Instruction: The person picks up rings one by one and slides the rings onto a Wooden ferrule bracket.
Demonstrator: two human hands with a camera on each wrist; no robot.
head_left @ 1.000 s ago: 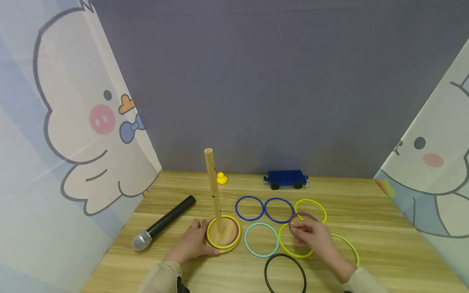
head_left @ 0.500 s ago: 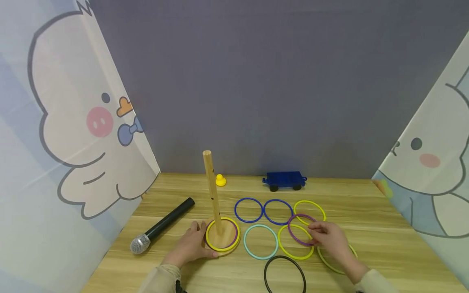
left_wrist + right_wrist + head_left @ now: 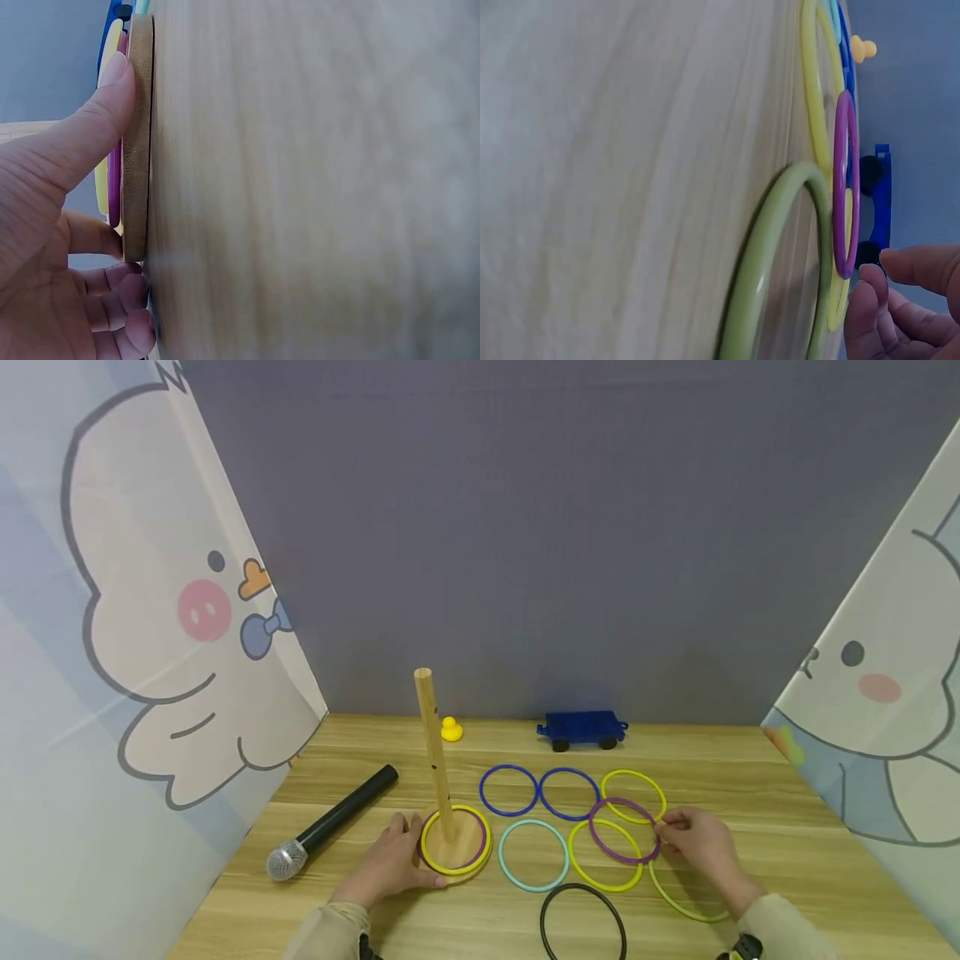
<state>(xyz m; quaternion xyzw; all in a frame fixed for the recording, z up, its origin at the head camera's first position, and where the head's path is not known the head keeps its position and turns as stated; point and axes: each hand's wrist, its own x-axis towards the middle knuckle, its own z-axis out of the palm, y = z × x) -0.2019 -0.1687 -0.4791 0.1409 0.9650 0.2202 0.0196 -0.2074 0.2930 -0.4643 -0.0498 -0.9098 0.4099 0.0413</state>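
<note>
My left hand (image 3: 393, 860) holds the edge of a round wooden base (image 3: 468, 831) with a tall wooden post (image 3: 435, 752); thumb in front, fingers at the side. A yellow ring (image 3: 491, 839) and a purple ring lie round the post on that base. At the right, another purple ring (image 3: 596, 839) lies across two yellow rings. My right hand (image 3: 701, 843) is at its right edge, thumb and forefinger close together. In the right wrist view the fingertips (image 3: 871, 277) show just beside the purple ring (image 3: 840, 187), which is not visibly between them.
Two blue rings (image 3: 482, 789), a light blue ring (image 3: 502, 860), a black ring (image 3: 543, 927) and a yellow-green ring (image 3: 678, 910) lie around. A microphone (image 3: 337, 818) lies left. A yellow duck (image 3: 452, 730) and a blue toy wagon (image 3: 583, 727) stand at the back.
My right hand has moved right along the purple ring, from its left part to its right edge. The ring has settled lower over the yellow rings. My left hand stays on the base.
</note>
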